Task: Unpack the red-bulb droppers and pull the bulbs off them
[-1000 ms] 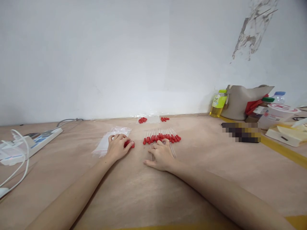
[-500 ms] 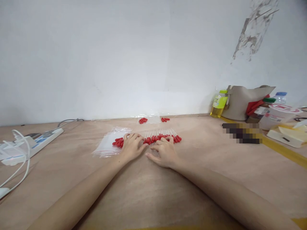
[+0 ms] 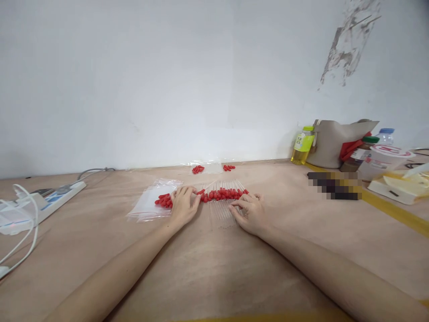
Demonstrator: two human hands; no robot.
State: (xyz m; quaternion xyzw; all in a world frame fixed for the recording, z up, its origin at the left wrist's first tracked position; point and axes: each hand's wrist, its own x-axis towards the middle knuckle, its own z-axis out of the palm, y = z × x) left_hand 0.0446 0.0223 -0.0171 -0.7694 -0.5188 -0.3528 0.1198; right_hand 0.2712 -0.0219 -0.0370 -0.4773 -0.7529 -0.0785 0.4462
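A row of red oblong pieces (image 3: 221,193) lies across the table, with thin clear stems (image 3: 224,217) running above and below it. At the row's left end rests my left hand (image 3: 183,206), fingers bent and thumb apart, touching or just over the red pieces there. My right hand (image 3: 250,213) is by the right end, fingers loosely curved and apart, fingertips near the last red pieces. Neither hand visibly grips anything, though the undersides of the fingers are hidden. Left of my left hand, a loose heap of red pieces (image 3: 163,201) lies on clear plastic bags (image 3: 144,207).
By the wall lie two small groups of red pieces (image 3: 197,169) with clear plastic film (image 3: 212,167). A white power strip (image 3: 63,197) with cables sits left. At right stand a yellow drink bottle (image 3: 302,147), a grey bag (image 3: 326,143), a lidded tub (image 3: 382,163) and tissues (image 3: 392,187).
My right hand has moved right from the middle of the row to its right end, uncovering the clear stems below. My left hand has stayed at the left end.
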